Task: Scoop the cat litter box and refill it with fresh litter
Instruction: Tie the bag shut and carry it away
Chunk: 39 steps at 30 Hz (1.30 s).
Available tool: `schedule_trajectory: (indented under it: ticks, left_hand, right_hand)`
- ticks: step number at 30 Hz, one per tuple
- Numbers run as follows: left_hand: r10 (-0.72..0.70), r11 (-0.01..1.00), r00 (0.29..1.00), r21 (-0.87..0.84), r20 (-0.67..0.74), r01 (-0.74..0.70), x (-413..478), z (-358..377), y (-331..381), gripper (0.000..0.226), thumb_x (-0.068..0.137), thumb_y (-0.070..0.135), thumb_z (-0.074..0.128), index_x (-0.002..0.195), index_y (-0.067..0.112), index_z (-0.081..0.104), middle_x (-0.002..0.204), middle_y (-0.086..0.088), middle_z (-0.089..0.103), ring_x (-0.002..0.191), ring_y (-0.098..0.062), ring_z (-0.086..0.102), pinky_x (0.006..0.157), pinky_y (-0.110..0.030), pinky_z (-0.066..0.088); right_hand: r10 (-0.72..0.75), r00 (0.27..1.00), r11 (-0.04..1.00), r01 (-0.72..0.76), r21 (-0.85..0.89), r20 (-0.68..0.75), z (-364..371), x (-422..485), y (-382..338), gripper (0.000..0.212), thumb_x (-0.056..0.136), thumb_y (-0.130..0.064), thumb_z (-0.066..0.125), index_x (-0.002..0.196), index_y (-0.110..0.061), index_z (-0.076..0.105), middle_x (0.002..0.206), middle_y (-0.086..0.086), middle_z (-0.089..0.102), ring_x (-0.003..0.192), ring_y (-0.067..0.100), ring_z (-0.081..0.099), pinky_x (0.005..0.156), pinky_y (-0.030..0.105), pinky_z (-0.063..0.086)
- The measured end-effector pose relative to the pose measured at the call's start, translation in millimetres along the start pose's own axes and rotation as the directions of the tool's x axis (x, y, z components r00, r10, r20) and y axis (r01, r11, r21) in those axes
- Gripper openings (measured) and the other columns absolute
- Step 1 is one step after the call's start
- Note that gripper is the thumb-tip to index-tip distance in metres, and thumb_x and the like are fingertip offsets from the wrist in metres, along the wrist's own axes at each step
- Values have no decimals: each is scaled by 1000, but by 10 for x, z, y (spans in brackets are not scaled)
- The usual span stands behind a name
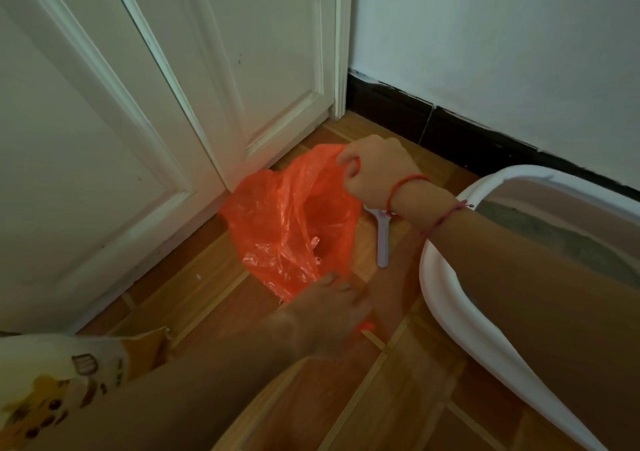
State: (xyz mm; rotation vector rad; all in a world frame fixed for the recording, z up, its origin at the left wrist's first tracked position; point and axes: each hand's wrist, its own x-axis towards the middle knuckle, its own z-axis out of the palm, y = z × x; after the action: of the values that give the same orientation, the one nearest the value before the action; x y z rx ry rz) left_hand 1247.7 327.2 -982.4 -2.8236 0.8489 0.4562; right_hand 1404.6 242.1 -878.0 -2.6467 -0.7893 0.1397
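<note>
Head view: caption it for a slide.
The left hand and right hand hold an orange bag open beside the white litter box.

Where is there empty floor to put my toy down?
Bare floor lies between the door and the orange bag, and by the black skirting. It is crowded between bag and litter box: the scoop lies there.

Litter box partly beyond right edge.
</note>
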Motion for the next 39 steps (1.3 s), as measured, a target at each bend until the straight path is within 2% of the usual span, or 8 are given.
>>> schedule_trajectory:
  ticks: [5,7,9,14,22,27,32,39]
  left_hand:
    - [-25,987,999,159,31,20,-46,-66,-110,28,100,29,41,117,13,58,110,-8,65,103,-26,58,100,-40,34]
    - [-64,997,997,49,-30,65,-96,-166,-211,47,96,43,25,109,16,62,108,-3,64,104,-22,56,100,-37,33]
    - [-126,987,983,-119,-129,111,-162,-282,-335,64,89,52,14,105,17,64,103,0,64,100,-18,57,98,-34,36]
    - [-337,870,840,-481,-425,106,-375,-596,-625,25,91,38,54,97,20,70,87,13,60,83,0,53,73,-21,44]
    - [-581,440,727,-893,-366,-97,-663,-1356,-949,33,70,25,85,93,33,64,81,17,62,73,-3,63,59,-14,48]
    - [-675,513,575,-854,-462,-84,-639,-1538,-1080,23,80,18,79,72,35,65,63,20,57,56,1,54,52,-9,40]
    - [-800,304,441,-909,-407,-286,-674,-1833,-1264,13,80,19,68,71,13,62,61,-4,57,55,-12,55,53,-23,44]
    - [-827,231,489,-960,-278,-156,-468,-1677,-1128,25,85,22,71,74,9,52,62,2,51,59,-13,59,63,-39,54]
  right_hand:
    - [94,980,995,-91,-28,175,-318,-239,-56,33,91,11,43,64,0,58,51,0,41,55,11,30,47,13,41]
    - [47,997,995,-41,93,-63,-240,-223,18,9,90,0,51,92,-6,59,59,-3,47,55,10,38,63,23,52]
    - [-10,978,988,41,148,-207,-162,-109,53,33,88,-13,59,120,-16,57,70,-7,56,61,11,51,77,35,55]
    - [75,949,975,-5,224,-307,-205,-44,193,38,91,-36,57,62,-12,64,59,5,59,54,13,50,61,27,51]
    - [252,889,902,-72,426,-382,-455,-33,167,49,88,-49,58,62,-10,68,60,9,64,60,17,60,61,22,49]
    - [229,963,629,-37,776,-139,-643,-143,-27,27,83,-35,73,74,-10,74,59,4,69,54,15,62,58,32,57]
    - [-16,1000,217,-7,976,11,-1050,-209,-184,43,73,10,72,114,-3,66,87,16,72,72,22,69,68,30,57]
    - [12,998,439,44,897,-54,-831,-232,-256,53,75,21,61,118,-10,62,91,14,74,70,31,70,79,52,55]
